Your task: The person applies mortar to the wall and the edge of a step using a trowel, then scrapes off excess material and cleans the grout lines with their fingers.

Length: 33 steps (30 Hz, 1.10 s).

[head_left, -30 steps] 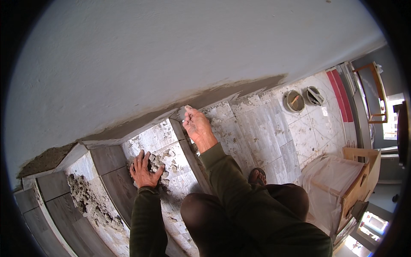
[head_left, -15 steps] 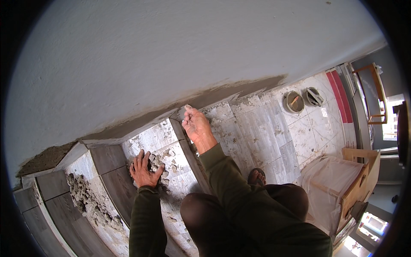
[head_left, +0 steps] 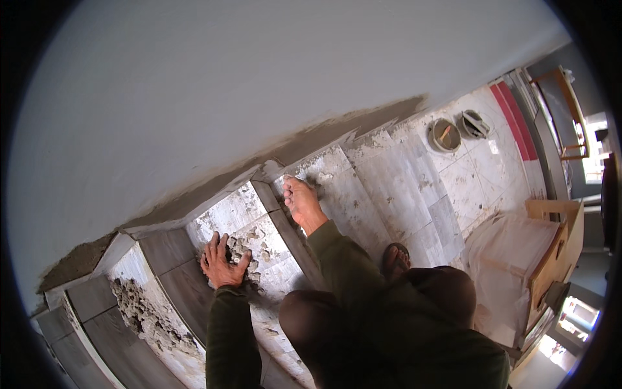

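My left hand (head_left: 223,262) rests with fingers spread on a tiled stair step (head_left: 259,223), beside a patch of grey mortar crumbs (head_left: 241,245). My right hand (head_left: 302,200) is closed, its fingers curled together near the wall end of the adjoining step. Whatever its fingertips hold, if anything, is too small to make out. Just beyond it runs a band of fresh grey-brown mortar (head_left: 311,139) along the foot of the pale wall (head_left: 259,78). The stair riser (head_left: 285,227) of dark wood-look tile stands between my two hands.
More mortar rubble (head_left: 139,311) covers a step at the left. A bucket with an orange-handled tool (head_left: 444,136) and a second bucket (head_left: 473,124) stand at the far right. Plastic sheeting (head_left: 512,259) drapes wooden furniture (head_left: 554,256) to the right. My sandalled foot (head_left: 395,259) is near the middle.
My right hand has come down from the mortared wall edge toward the step, its fingers still curled. My left hand stays on the step by the crumbs. The view has shifted slightly.
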Each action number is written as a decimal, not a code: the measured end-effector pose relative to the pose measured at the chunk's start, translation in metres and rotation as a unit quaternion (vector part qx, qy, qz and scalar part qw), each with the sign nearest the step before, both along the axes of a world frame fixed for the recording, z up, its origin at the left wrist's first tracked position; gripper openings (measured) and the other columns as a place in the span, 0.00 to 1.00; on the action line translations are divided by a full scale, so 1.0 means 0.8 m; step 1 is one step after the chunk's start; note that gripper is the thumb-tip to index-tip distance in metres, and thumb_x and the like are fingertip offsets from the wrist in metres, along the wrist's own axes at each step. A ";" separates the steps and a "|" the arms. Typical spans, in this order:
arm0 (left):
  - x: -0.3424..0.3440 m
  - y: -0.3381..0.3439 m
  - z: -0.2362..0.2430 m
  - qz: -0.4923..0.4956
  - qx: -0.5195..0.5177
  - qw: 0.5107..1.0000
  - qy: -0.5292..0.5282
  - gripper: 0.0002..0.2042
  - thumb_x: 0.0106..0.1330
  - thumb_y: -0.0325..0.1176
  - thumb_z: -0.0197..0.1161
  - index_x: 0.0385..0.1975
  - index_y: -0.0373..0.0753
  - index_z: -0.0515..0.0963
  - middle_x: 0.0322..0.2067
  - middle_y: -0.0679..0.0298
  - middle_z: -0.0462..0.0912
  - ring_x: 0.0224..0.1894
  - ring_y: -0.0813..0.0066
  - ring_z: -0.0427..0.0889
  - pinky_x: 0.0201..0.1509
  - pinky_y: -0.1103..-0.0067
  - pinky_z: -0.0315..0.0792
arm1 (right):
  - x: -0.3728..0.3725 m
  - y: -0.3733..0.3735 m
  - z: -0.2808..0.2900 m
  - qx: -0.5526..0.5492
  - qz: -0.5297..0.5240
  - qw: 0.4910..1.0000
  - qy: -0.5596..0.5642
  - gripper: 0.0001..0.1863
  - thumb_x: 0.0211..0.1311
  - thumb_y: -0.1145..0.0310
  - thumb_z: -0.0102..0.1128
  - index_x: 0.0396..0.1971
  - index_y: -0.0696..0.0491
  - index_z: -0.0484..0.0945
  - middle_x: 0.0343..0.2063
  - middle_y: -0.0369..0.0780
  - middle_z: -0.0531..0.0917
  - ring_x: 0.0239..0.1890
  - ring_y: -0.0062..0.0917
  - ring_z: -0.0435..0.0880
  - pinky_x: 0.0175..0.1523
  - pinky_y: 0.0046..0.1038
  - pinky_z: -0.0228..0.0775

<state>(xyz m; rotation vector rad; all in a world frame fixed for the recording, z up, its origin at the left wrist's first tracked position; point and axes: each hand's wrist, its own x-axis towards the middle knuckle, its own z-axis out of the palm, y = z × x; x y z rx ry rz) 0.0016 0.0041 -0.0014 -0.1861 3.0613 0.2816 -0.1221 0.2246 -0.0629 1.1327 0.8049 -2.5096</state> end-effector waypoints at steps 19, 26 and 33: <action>0.002 0.001 -0.007 -0.003 -0.022 1.000 -0.008 0.35 0.47 0.55 0.67 0.58 0.53 0.69 0.63 0.67 0.65 0.65 0.58 0.61 0.66 0.56 0.47 | -0.037 -0.018 -0.097 0.074 -0.007 0.996 -0.058 0.06 0.57 0.67 0.60 0.34 0.50 0.80 0.22 0.29 0.75 0.21 0.11 0.68 0.21 0.16 0.54; 0.000 0.003 -0.003 0.002 -0.021 1.000 -0.011 0.35 0.47 0.55 0.67 0.59 0.53 0.69 0.63 0.66 0.65 0.65 0.57 0.61 0.67 0.56 0.47 | -0.045 -0.020 -0.097 0.079 -0.006 0.994 -0.075 0.05 0.56 0.65 0.61 0.30 0.49 0.80 0.22 0.29 0.76 0.22 0.12 0.69 0.23 0.17 0.56; 0.000 0.001 -0.005 0.001 -0.008 1.000 -0.016 0.36 0.46 0.54 0.67 0.59 0.53 0.69 0.64 0.67 0.64 0.66 0.55 0.60 0.67 0.56 0.47 | -0.048 -0.022 -0.102 0.074 -0.002 0.994 -0.084 0.03 0.55 0.66 0.63 0.28 0.47 0.80 0.21 0.28 0.76 0.22 0.12 0.69 0.24 0.17 0.56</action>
